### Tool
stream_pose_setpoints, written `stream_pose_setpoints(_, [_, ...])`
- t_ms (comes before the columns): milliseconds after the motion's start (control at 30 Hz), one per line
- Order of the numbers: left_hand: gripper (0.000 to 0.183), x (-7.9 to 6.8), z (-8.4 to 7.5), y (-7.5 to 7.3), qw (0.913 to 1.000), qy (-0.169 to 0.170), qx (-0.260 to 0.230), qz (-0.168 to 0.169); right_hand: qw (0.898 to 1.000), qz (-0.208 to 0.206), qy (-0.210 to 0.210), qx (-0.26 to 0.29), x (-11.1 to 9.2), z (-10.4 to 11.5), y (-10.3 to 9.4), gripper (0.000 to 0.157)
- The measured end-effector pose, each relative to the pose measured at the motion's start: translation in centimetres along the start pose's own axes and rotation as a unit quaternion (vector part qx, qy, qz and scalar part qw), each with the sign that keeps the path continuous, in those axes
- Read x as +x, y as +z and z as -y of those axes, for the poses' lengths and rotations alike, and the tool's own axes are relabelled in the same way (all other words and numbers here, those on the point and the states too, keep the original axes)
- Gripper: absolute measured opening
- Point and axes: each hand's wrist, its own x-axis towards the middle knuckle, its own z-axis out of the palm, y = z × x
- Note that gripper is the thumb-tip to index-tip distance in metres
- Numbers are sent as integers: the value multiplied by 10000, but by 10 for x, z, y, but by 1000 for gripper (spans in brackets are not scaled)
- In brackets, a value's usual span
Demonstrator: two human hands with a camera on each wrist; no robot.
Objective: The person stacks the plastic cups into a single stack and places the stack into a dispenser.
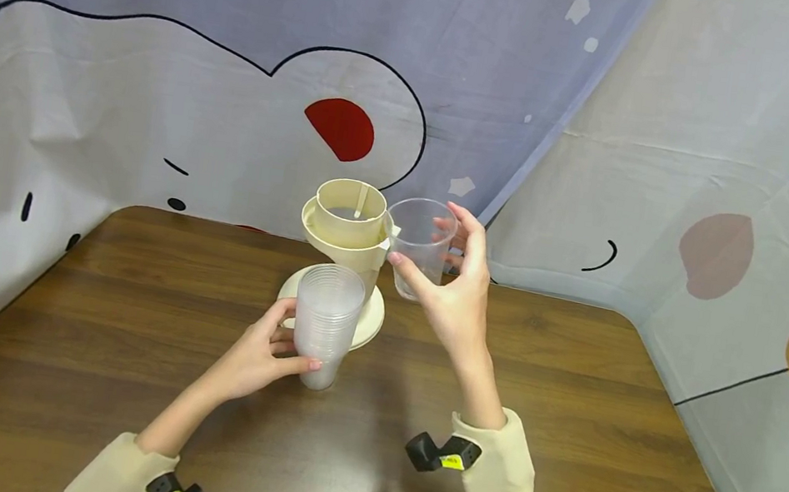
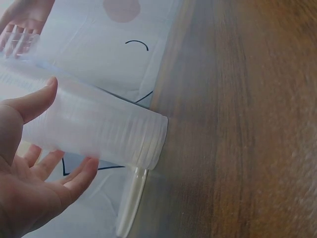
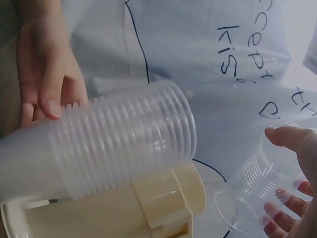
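Observation:
A tall nested stack of clear plastic cups [image 1: 327, 316] stands upright in my left hand [image 1: 255, 363], which grips its side between thumb and fingers. In the left wrist view the thumb lies across one side of the stack and the fingers curl along the other. My right hand [image 1: 461, 302] holds a clear plastic cup [image 1: 417, 232] by its side, mouth up, slightly higher and to the right. Just behind both hands stands a cream plastic cup holder [image 1: 345, 232] with a round open top, a wider collar and a round base [image 1: 372, 319]. The stack partly hides its column.
The brown wooden table [image 1: 129, 301] reaches back to a printed curtain [image 1: 232, 106], which hangs along its far and side edges. The cream holder stands near the far edge.

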Motion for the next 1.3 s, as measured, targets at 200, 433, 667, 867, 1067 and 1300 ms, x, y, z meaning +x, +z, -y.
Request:
stream_pose_setpoints(200, [77,1,1,0,10000,25,38,1,9998,-50,-118,158,1,11,3,75])
stream_pose_setpoints(433, [76,2,2,-1,10000,-16,43,-9,9989,120,-234,382,0,20,10,75])
stream_pose_setpoints(667, [76,2,1,0,10000,12,1,17,9972,250,-401,580,-2,28,16,76])
stream_pose_setpoints(867, [77,2,1,0,10000,32,-32,60,9943,417,-558,813,-7,33,23,76])
stream_pose_setpoints(1067, [75,2,2,0,9999,12,-71,106,9907,571,-586,1088,-10,38,30,75])
stream_pose_setpoints(1300, [75,2,0,0,9999,45,-120,106,9872,801,-509,1286,-13,41,36,76])
